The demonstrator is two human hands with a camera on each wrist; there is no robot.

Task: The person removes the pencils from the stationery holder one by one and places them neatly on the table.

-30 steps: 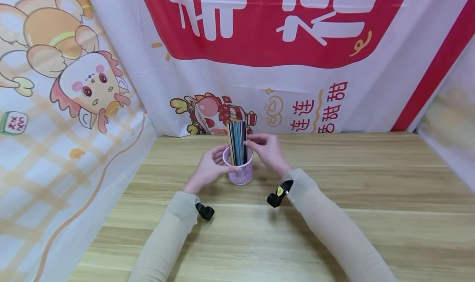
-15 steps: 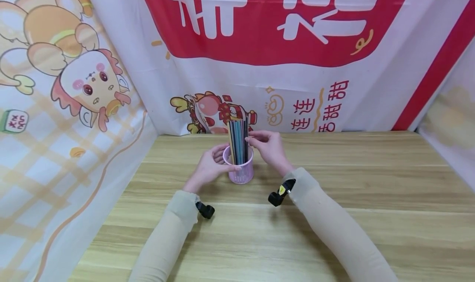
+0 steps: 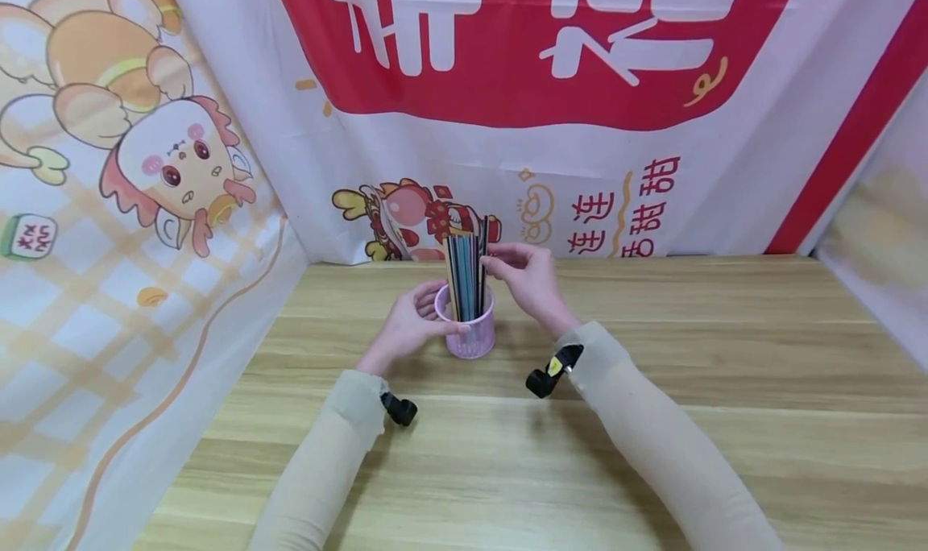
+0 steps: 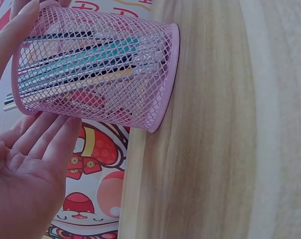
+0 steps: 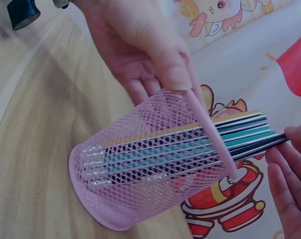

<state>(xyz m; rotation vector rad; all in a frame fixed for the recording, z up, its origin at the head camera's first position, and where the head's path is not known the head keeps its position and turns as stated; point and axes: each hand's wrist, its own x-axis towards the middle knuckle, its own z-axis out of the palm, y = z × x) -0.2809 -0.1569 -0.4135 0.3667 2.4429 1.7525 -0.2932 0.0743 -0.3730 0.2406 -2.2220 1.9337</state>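
Note:
On the wooden table a pink mesh pen holder [image 3: 474, 343] stands upright, holding a bunch of slim pencil-like sticks [image 3: 466, 277] in yellow, teal, black and white. Clear lower ends show through the mesh in the left wrist view. My left hand [image 3: 408, 325] grips the holder near its rim [image 5: 210, 130], thumb at the near side and fingers round the left and far side. At the right of the bunch, my right hand [image 3: 528, 281] pinches a black stick [image 5: 262, 145] near its top. This stick rises above the others, its clear lower end [image 5: 155, 178] still inside the mesh.
The wood-grain table [image 3: 464, 470] extends in front of and beside the holder. Behind it hangs a red and white printed cloth [image 3: 551, 156]. Another printed cloth [image 3: 145, 172] lines the left side. Each wrist carries a black camera mount [image 3: 399, 410].
My right hand has moved upward, raising the black stick above the bunch and slightly away from it on the right. My left hand stays on the holder, which has not visibly moved.

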